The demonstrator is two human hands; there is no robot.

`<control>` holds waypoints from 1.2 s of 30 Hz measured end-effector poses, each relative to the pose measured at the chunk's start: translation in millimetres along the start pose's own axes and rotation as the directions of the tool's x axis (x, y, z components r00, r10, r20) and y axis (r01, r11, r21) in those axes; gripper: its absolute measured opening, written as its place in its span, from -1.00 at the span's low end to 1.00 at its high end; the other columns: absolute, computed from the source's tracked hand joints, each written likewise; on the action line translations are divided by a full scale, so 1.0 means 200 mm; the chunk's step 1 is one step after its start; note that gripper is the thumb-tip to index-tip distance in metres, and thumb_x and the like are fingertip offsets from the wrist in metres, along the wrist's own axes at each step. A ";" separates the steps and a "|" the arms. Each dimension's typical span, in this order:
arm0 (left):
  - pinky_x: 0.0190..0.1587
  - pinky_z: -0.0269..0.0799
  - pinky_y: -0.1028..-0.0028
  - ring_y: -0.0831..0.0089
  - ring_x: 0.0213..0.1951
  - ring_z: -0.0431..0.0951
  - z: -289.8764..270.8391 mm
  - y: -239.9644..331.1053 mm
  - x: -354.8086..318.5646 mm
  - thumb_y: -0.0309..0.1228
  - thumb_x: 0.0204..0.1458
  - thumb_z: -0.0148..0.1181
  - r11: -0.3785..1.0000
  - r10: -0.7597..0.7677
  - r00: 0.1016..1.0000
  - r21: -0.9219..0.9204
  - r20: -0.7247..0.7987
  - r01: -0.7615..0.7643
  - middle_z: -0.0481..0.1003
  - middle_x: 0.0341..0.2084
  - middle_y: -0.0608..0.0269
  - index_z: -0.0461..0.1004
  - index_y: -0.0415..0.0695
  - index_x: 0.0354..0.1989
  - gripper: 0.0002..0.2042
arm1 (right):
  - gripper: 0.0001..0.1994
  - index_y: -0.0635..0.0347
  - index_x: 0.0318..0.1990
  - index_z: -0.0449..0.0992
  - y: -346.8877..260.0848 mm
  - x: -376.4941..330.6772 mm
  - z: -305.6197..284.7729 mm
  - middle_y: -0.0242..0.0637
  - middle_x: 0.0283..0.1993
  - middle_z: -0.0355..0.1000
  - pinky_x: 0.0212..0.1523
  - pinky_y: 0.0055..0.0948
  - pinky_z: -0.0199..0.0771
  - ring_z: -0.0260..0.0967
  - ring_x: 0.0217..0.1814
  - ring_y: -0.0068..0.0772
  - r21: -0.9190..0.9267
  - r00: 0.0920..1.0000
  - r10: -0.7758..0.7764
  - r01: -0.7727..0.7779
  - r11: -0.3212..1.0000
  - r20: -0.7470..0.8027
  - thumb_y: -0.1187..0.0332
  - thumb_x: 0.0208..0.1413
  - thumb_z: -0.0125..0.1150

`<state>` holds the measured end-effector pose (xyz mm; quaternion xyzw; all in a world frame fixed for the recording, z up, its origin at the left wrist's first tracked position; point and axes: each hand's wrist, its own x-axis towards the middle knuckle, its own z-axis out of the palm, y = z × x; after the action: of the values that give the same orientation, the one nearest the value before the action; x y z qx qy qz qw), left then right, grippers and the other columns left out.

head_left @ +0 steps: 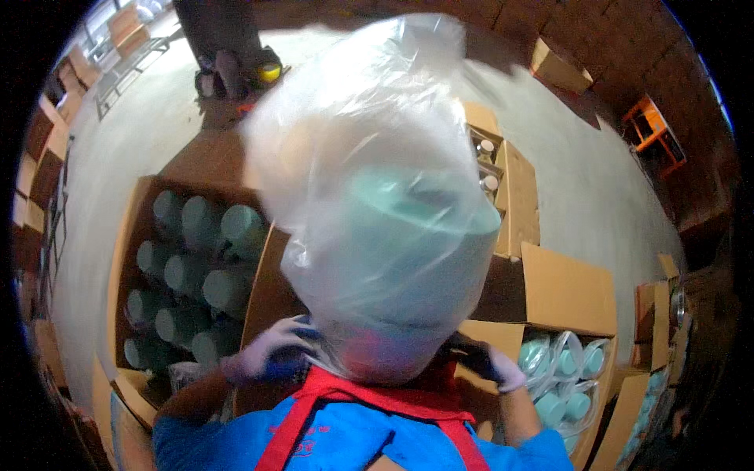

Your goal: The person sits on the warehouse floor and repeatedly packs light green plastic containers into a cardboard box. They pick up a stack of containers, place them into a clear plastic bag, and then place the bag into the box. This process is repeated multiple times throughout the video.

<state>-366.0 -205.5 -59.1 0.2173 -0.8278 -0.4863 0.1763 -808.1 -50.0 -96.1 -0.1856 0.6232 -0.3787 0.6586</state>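
Observation:
A large, puffed-out clear plastic bag [377,290] fills the middle of the head view, close up and smeared by motion. Through its film shows a rounded teal thing [424,204] whose kind I cannot make out. My left hand [276,347], in a white and dark blue glove, is curled against the bag's lower left side, its fingertips partly behind the film. At the lower right side my right hand [488,363], gloved alike, closes on the bag, its fingers partly hidden. A red apron [377,396] shows just below the bag.
An open carton [126,267] at left holds several dark teal round-topped things. At right, another carton [569,294] holds teal-topped things in clear plastic. Behind it stands a carton [518,192] with silvery-topped items. An orange stand [648,125] is far right; a dark pillar [220,31] rises behind.

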 end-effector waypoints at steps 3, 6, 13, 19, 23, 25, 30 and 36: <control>0.30 0.13 0.21 0.13 0.26 0.29 -0.11 0.01 -0.06 -0.20 0.18 0.15 0.994 -0.097 0.863 -0.093 -0.495 0.059 0.38 0.11 -0.04 0.34 -0.15 0.19 -0.54 | -0.62 0.20 0.04 0.46 -0.32 0.04 -0.06 -0.11 0.02 0.45 0.29 -0.13 0.22 0.37 0.05 -0.22 0.124 0.744 -0.611 0.602 0.788 0.270 0.10 0.36 -0.12; 0.34 0.05 0.24 0.09 0.28 0.24 -0.06 -0.02 0.19 -0.05 0.07 0.16 0.981 0.072 0.797 0.188 -0.599 0.052 0.29 0.19 -0.10 0.29 -0.20 0.23 -0.38 | -0.48 0.24 0.32 0.22 -0.59 0.23 0.43 -0.18 0.31 0.28 0.30 -0.14 0.23 0.25 0.29 -0.18 0.615 0.625 -0.709 0.430 0.661 0.325 0.08 0.37 -0.22; 0.43 -0.14 0.29 0.14 0.38 0.07 0.29 0.17 0.18 0.09 0.02 0.14 0.994 -0.042 0.765 0.052 -0.643 0.098 0.10 0.35 -0.06 0.11 -0.26 0.35 -0.16 | -0.43 0.22 0.34 0.16 -0.11 0.75 0.43 -0.15 0.29 0.26 0.36 -0.20 0.11 0.15 0.34 -0.21 0.156 0.714 -0.666 0.648 0.745 0.216 0.02 0.35 -0.18; 0.42 -0.09 0.28 0.26 0.39 0.06 0.29 -0.24 -0.15 -0.08 0.19 0.03 0.212 -0.439 0.655 -0.779 -0.615 -0.589 0.07 0.39 0.11 0.04 -0.16 0.39 -0.33 | -0.54 0.26 0.16 0.36 -0.67 -0.01 1.21 -0.10 0.26 0.28 0.40 0.09 -0.06 0.04 0.44 -0.08 -0.312 0.221 -0.326 0.913 -0.263 0.919 0.20 0.17 0.05; 0.41 -0.06 0.24 0.18 0.38 0.07 0.32 -0.18 -0.59 -0.16 0.14 0.08 0.328 -0.618 0.283 -0.567 -0.733 -0.755 0.10 0.37 0.11 0.12 -0.11 0.36 -0.37 | -0.57 0.30 -0.01 0.48 -0.69 -0.01 1.83 0.00 0.12 0.37 0.36 0.43 -0.24 0.00 0.45 0.18 0.037 -0.070 -0.012 0.651 -0.758 0.997 0.30 -0.07 0.19; 0.40 -0.05 0.22 0.14 0.38 0.08 0.38 -0.05 -0.83 -0.20 0.11 0.10 0.491 -0.647 0.024 -0.440 -0.762 -0.752 0.11 0.37 0.10 0.16 -0.09 0.34 -0.39 | -0.52 0.31 -0.01 0.47 -0.52 0.10 2.10 0.00 0.11 0.37 0.34 0.26 0.02 0.11 0.39 0.18 0.184 -0.292 -0.058 0.733 -0.655 0.955 0.36 -0.19 0.22; 0.39 -0.01 0.16 0.05 0.36 0.10 0.41 0.58 -1.44 -0.29 0.04 0.16 0.981 -0.196 -0.554 -0.162 -0.809 -0.111 0.15 0.35 0.09 0.25 -0.03 0.30 -0.42 | -0.55 0.29 0.03 0.44 -0.07 0.16 2.53 -0.01 0.10 0.38 0.10 -0.08 0.41 0.30 0.19 0.10 0.195 -0.193 -0.036 0.979 0.065 0.981 0.49 -0.13 0.14; 0.37 0.04 0.09 -0.07 0.35 0.13 -0.04 0.78 -1.52 -0.41 -0.04 0.24 0.337 -0.112 0.163 0.116 -0.980 0.934 0.19 0.33 0.08 0.36 0.04 0.25 -0.43 | -0.61 0.27 0.06 0.39 0.36 0.35 2.83 0.03 0.01 0.44 0.06 -0.10 0.42 0.40 0.05 0.10 0.084 -0.045 0.182 0.974 -0.211 0.982 0.58 0.01 0.01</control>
<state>-135.6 17.7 57.9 0.7931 -0.5545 0.0624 0.2442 -249.3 -182.4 -108.2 -0.9654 0.0290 -0.0347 0.2570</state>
